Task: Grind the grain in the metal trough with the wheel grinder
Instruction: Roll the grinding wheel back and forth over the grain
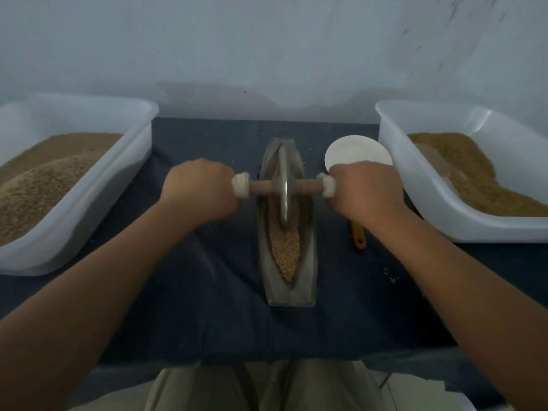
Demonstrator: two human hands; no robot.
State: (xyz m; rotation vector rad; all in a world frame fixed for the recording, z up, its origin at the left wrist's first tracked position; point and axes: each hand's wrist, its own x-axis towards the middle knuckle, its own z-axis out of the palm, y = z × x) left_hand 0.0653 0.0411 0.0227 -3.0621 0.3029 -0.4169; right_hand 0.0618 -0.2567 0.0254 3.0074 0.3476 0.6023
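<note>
A boat-shaped metal trough [308, 256] lies lengthwise on the dark blue cloth in front of me. Tan grain [287, 250] fills its groove. The wheel grinder's metal disc [284, 188] stands upright in the far half of the trough, on a wooden axle [308, 186] with cloth-wrapped ends. My left hand [199, 192] grips the left end of the axle. My right hand [363, 191] grips the right end. Both fists are curled around the handle, level with each other.
A white plastic tub of grain [139, 149] sits at the left, another tub [394, 149] at the right. A white bowl [353, 149] stands behind my right hand. A yellow-handled tool [358, 237] lies on the cloth right of the trough. A pale wall is behind.
</note>
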